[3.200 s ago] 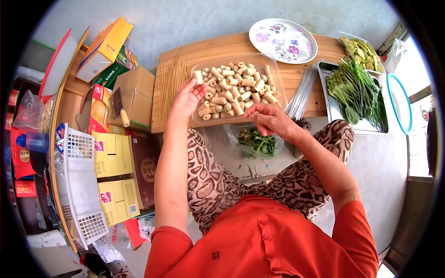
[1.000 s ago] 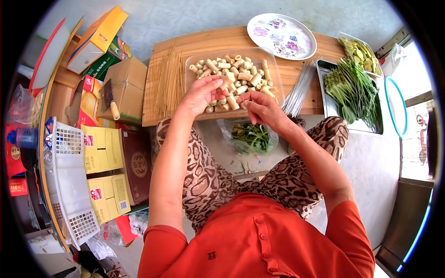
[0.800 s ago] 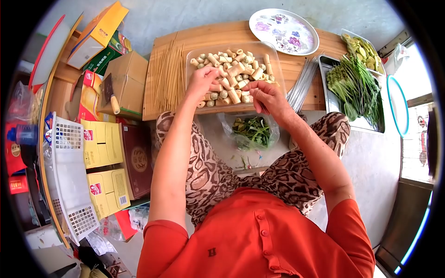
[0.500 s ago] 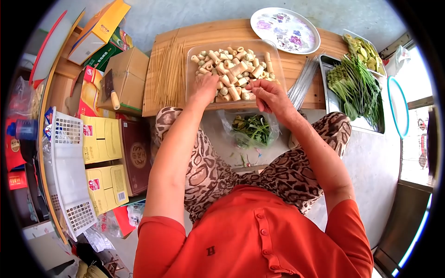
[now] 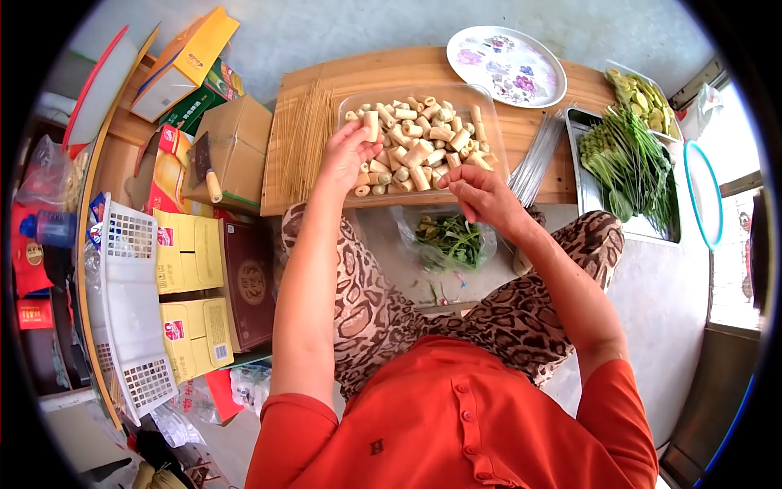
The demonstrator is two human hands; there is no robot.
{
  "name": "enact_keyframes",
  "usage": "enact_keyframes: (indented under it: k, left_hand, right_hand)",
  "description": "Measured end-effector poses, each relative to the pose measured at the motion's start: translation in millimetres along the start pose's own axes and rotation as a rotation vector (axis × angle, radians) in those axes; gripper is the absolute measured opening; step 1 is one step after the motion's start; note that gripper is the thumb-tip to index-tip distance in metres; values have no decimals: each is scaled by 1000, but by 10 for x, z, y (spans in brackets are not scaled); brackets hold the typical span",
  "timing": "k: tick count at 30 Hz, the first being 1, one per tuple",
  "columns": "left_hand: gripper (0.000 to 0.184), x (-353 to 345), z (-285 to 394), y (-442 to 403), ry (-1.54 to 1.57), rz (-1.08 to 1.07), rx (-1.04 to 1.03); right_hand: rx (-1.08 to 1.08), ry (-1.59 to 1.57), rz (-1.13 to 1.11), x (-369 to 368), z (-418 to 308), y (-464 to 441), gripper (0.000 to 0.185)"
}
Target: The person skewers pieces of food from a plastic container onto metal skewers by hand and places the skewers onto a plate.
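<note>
A clear plastic tray [image 5: 498, 155] on the low wooden table holds a heap of pale, short cylindrical roll pieces [image 5: 418, 152]. At the tray's left side, my left hand [image 5: 346, 159] grips one pale roll piece [image 5: 371, 125] upright between thumb and fingers, raised over the heap. My right hand [image 5: 485, 193] is closed in a pinch above the tray's front right edge; what its fingertips hold, if anything, is too small to make out. Left of the tray lie many thin wooden skewers [image 5: 303, 151].
Metal skewers [image 5: 538, 159] lie right of the tray, near a flowered plate [image 5: 509, 91]. A steel tray [image 5: 580, 179] of greens [image 5: 627, 155] stands farther right. Below the table edge sits a plastic bag with leaves [image 5: 452, 240]. Boxes [image 5: 189, 253] and a cleaver [image 5: 205, 167] are at left.
My left hand has lifted out of the heap, up and to the left, with a roll piece in it. My right hand stays pinched near the tray's front edge. The view has shifted slightly.
</note>
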State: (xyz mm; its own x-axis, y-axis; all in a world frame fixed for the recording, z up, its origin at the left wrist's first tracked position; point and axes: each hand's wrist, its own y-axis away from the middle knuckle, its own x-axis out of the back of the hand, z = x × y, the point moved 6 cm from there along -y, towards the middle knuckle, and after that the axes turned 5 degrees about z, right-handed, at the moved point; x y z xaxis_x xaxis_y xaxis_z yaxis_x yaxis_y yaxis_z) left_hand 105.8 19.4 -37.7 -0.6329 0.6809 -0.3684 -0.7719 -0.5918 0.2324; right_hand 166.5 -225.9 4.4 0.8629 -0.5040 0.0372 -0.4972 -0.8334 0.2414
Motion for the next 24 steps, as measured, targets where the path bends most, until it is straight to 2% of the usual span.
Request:
enact_keyframes:
  k: [9, 24]
  left_hand:
    - [28, 64, 34, 21, 114, 34, 29]
    - [23, 31, 35, 48, 128, 27, 23]
  right_hand:
    - [18, 18, 9, -56, -22, -18, 18]
    - [6, 24, 5, -55, 7, -31, 18]
